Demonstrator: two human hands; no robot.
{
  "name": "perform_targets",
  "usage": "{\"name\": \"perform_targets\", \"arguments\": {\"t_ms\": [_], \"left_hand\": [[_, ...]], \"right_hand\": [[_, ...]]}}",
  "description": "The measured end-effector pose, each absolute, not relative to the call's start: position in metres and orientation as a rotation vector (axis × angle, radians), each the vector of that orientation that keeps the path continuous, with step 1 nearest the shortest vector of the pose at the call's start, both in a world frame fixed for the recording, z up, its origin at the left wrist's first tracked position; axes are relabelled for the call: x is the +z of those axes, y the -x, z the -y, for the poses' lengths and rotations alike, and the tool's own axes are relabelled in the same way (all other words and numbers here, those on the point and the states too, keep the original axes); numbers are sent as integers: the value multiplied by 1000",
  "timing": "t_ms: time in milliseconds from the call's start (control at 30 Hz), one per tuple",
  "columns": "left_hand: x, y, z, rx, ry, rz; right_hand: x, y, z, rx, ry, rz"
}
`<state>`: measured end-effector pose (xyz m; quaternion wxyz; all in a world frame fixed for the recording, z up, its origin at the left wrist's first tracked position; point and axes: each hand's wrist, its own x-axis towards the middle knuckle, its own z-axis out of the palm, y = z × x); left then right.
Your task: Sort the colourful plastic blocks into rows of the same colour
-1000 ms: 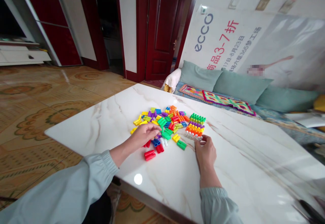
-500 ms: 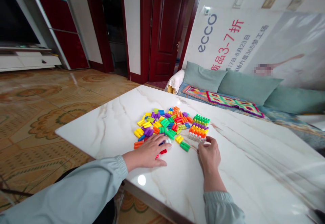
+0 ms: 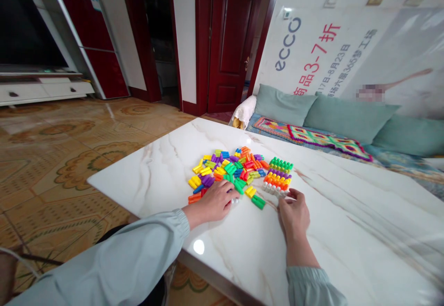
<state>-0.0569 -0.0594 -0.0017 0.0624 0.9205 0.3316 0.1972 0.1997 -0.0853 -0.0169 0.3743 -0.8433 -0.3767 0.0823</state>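
Note:
My left hand (image 3: 218,202) rests at the near edge of a loose heap of coloured plastic bullet-shaped building blocks (image 3: 229,168). Its fingers are curled down on a white block (image 3: 235,200), which shows only in part beneath the fingertips. To the right of the heap stand upright blocks in tight rows by colour: green (image 3: 281,164), purple, yellow, orange and white (image 3: 274,188). My right hand (image 3: 294,209) is closed at the right end of the white row, thumb and fingers pinching a white block there. A green block (image 3: 258,202) and a yellow one lie between the hands.
The blocks are on a white marbled table (image 3: 166,158). Beyond its far side is a sofa with green cushions (image 3: 350,116). A red door (image 3: 227,42), a red fridge (image 3: 86,38) and a television (image 3: 27,28) stand farther back, across a tiled floor.
My left hand has drawn its spread fingers together over the white block. The right hand stays at the end of the white row. The whole view has shifted slightly.

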Motion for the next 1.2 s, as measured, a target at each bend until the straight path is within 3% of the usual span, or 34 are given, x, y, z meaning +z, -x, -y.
{"name": "perform_targets", "arguments": {"t_ms": [267, 567, 800, 967, 1200], "left_hand": [[1, 54, 59, 560, -2859, -1061], [8, 57, 57, 846, -2730, -1048], [15, 54, 50, 1277, -2163, -1053], [14, 53, 40, 1251, -1619, -1143], [8, 49, 32, 1214, -1313, -989]], "right_hand": [[-15, -200, 86, 230, 2179, 963], [-19, -202, 83, 223, 2168, 968], [-17, -201, 85, 229, 2174, 971], [-17, -201, 85, 232, 2178, 981], [-13, -200, 85, 241, 2190, 975]]}}
